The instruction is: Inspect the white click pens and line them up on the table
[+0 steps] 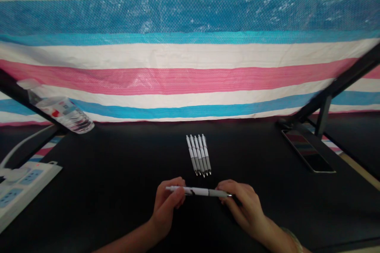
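The left hand [170, 204] was partly closed, its thumb pressed over the white push-button end of a white and grey pen [199, 191] and its fingers curled behind. The right hand [244, 204] was loosely curled, its thumb and fingertips around the grey, pointed end of the same pen, so both hands were grasping it. How firmly either one pinched could not be told. The held pen lay nearly level between them, just on the wearer's side of the row of five pens [198, 155], which served as the landmark.

The row's pens were set side by side on the black table [133, 158], slightly slanted, their points toward the wearer; neither hand touched them. Well to the right of the row, a dark-screened phone [308, 151] lay at a slant. Far to the left of it and farther from the wearer, a clear bottle [63, 111] leaned over. Also to its left, but closer to the wearer, was a white power strip [25, 189] with a plug in it. Behind the row hung a striped sheet [190, 81].
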`<state>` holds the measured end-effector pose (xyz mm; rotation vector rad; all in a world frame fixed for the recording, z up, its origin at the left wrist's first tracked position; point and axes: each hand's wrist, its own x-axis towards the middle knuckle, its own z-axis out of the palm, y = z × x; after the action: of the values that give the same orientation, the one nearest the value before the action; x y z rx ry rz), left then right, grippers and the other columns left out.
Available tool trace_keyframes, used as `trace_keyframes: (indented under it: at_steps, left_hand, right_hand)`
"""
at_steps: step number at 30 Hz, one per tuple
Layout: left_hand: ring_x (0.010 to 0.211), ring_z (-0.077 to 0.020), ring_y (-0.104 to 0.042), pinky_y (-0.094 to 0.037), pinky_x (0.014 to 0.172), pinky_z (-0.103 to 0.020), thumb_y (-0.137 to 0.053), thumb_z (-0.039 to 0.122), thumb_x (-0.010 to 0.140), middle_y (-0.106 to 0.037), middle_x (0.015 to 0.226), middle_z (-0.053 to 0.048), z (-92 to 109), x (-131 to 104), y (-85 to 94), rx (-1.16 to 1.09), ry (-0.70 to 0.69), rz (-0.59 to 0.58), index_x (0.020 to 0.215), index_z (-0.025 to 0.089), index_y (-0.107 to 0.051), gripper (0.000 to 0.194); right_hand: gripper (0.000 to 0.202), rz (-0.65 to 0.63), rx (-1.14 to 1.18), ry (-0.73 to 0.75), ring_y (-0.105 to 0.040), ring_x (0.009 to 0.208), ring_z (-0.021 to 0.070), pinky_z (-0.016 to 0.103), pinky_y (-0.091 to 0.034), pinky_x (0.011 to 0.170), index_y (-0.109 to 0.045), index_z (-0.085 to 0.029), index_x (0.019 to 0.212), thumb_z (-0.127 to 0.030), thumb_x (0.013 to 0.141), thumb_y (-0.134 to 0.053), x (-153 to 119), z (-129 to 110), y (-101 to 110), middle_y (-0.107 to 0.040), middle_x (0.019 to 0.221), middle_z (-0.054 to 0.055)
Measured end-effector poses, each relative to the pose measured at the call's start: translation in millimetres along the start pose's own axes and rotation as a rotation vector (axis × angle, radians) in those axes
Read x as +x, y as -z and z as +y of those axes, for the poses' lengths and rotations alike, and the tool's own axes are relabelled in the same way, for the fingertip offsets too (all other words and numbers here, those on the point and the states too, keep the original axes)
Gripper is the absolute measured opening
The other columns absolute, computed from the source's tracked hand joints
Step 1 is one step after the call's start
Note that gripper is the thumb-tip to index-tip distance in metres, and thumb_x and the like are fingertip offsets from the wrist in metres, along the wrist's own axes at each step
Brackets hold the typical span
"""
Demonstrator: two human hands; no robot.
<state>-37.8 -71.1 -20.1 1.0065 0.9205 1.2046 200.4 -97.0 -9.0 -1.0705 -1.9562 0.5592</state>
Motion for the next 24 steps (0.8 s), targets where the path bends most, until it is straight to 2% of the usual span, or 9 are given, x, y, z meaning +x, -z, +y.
trace_keyframes:
  at_steps: [4,8,11,14,18,21,24]
  left_hand:
    - [0.049,-0.0107,-0.036,-0.029,0.049,-0.026,-0.068,0.045,0.084,-0.042,0.052,0.002,-1,3,1.0,-0.024,-0.048,-0.101,0.057,0.017,-0.059,0.040]
    - [0.049,-0.0103,-0.034,-0.026,0.050,-0.026,-0.067,0.042,0.085,-0.040,0.051,0.004,1,7,2.2,-0.025,-0.090,-0.156,0.056,0.017,-0.054,0.040]
    - [0.050,-0.0107,-0.034,-0.027,0.053,-0.028,-0.063,0.041,0.088,-0.039,0.052,0.004,3,11,4.3,0.007,-0.101,-0.215,0.056,0.018,-0.050,0.041]
    - [0.051,-0.0114,-0.034,-0.027,0.054,-0.029,-0.060,0.042,0.090,-0.037,0.052,0.004,5,15,7.4,0.065,-0.118,-0.303,0.058,0.019,-0.049,0.041]
    - [0.053,-0.0117,-0.034,-0.027,0.055,-0.030,-0.057,0.043,0.093,-0.037,0.055,0.004,6,18,10.6,0.098,-0.116,-0.362,0.060,0.019,-0.047,0.042]
    - [0.055,-0.0118,-0.035,-0.028,0.056,-0.029,-0.055,0.044,0.095,-0.038,0.057,0.004,10,20,10.2,0.138,-0.130,-0.392,0.061,0.018,-0.048,0.043]
    - [0.058,-0.0118,-0.039,-0.031,0.056,-0.028,-0.054,0.041,0.097,-0.044,0.064,0.002,17,23,5.0,0.164,-0.165,-0.394,0.067,0.017,-0.055,0.039]
  right_hand:
    - [0.034,-0.082,-0.047,0.017,-0.064,0.067,0.0168,0.027,-0.045,0.063,-0.061,-0.021,0.088,-0.039,0.106,-0.039,-1,-3,1,-0.069,0.080,0.005]
    - [0.055,-0.166,0.012,-0.095,-0.055,0.060,0.0140,0.027,-0.042,0.064,-0.057,-0.019,0.071,-0.051,0.106,-0.030,-1,-5,3,-0.058,0.065,0.002]
    - [0.062,-0.258,0.285,-0.262,-0.048,0.049,0.0103,0.023,-0.037,0.053,-0.057,-0.018,0.063,-0.054,0.106,-0.031,0,-2,1,-0.048,0.052,-0.002]
    - [0.066,-0.303,0.610,-0.406,-0.035,0.037,0.0078,0.022,-0.025,0.040,-0.056,-0.017,0.056,-0.060,0.102,-0.035,0,2,-2,-0.039,0.042,-0.004]
    - [0.067,-0.326,0.857,-0.552,-0.028,0.030,0.0058,0.022,-0.016,0.032,-0.046,-0.019,0.049,-0.065,0.097,-0.042,0,6,-6,-0.044,0.040,-0.002]
    - [0.066,-0.306,0.929,-0.577,-0.027,0.028,0.0053,0.022,-0.015,0.030,-0.034,-0.023,0.048,-0.068,0.096,-0.041,1,6,-8,-0.047,0.042,-0.001]
    - [0.064,-0.273,0.837,-0.521,-0.032,0.034,0.0062,0.022,-0.021,0.036,-0.042,-0.021,0.052,-0.066,0.098,-0.040,4,4,-9,-0.050,0.047,-0.001]
